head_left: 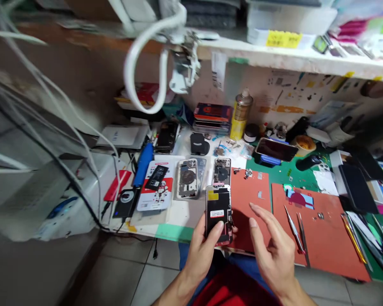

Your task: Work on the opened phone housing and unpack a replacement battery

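My left hand (202,244) is closed around a phone screen assembly (217,204), thumb across its lower part. Its dark back faces up, with a yellow patch near the top, a white label in the middle and a thin flex cable on the right edge. Just right of it, my right hand (270,242) hovers over the red-brown mat (245,212), fingers apart and holding nothing. Beyond the screen lies an opened phone body (221,168), partly hidden behind it. Another opened phone body (187,178) with a round coil rests to the left.
A battery (157,177) lies on a printed card; a blue electric screwdriver-like tool (143,163) is beside it. Tweezers (301,233) and a screwdriver (293,227) lie on the right mat. A yellow spray can (241,114) stands behind. A white looped lamp arm (130,72) hangs from the shelf.
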A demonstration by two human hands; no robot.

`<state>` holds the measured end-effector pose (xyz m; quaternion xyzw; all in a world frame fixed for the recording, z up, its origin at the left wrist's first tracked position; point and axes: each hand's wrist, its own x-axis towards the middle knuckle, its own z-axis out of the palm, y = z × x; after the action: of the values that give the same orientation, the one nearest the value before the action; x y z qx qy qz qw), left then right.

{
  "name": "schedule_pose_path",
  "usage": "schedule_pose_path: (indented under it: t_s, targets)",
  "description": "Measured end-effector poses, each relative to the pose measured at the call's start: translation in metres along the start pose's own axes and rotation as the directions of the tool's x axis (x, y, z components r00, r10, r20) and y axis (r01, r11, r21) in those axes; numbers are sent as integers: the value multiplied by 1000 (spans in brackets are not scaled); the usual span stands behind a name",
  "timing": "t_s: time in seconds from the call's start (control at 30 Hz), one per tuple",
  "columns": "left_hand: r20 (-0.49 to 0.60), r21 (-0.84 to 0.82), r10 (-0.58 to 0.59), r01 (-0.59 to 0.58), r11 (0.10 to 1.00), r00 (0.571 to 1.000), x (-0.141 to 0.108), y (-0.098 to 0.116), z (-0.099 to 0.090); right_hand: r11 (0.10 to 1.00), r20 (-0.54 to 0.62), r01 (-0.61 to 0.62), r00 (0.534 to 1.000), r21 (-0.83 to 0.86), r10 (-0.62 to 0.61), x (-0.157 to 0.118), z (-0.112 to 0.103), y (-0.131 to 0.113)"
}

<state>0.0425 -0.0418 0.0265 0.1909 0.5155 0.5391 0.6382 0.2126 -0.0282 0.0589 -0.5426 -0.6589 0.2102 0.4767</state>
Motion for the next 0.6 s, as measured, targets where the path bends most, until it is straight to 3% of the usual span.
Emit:
schedule_pose_path:
  t_s: [0.13,0.23,0.3,0.43,0.6]
  targets:
    - [55,-344,-60,75,936,997,-2,17,-12,997,139,72,988,-3,-71,64,6,-10]
    - [40,-460,-56,68,885,998,-1,29,-20,992,318,106,945,-69,-79,123,36,-26]
    - [69,-489,-38,67,870,997,-1,35,-26,986,436,103,899,-133,-35,160,66,-40]
    - [89,-474,38,9,880,995,-7,37,-45,982,528,102,849,-159,-3,218,143,-64]
    - [16,-465,38,-27,885,999,-19,32,-72,969,590,-70,782,-236,200,251,238,-75]
